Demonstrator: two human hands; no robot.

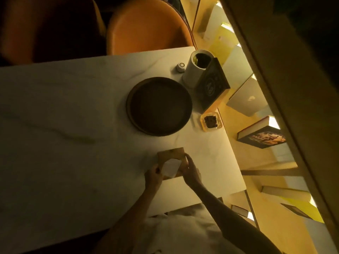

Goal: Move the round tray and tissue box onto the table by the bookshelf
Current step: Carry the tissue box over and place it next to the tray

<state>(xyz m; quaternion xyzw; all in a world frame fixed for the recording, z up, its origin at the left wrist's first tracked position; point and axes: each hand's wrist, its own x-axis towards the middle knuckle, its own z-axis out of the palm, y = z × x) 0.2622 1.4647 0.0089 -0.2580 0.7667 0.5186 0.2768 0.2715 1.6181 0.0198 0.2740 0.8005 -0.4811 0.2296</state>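
Observation:
A dark round tray (159, 106) lies flat on the white marble table (73, 110), near its right side by the lit bookshelf (256, 158). Closer to me, a small brown tissue box (170, 154) with a white tissue sticking out of its top sits on the table. My left hand (153, 177) grips the box's near left side. On the box's right side rests my right hand (190, 171), fingers curled against it. Both forearms reach in from the bottom of the view.
Beside the tray stand a white cylinder with a dark opening (197, 67), a dark patterned box (212, 83), a small round white object (181, 66) and a square glass dish with dark contents (211, 121). An orange chair (146, 28) stands behind the table. Books lie on the shelves.

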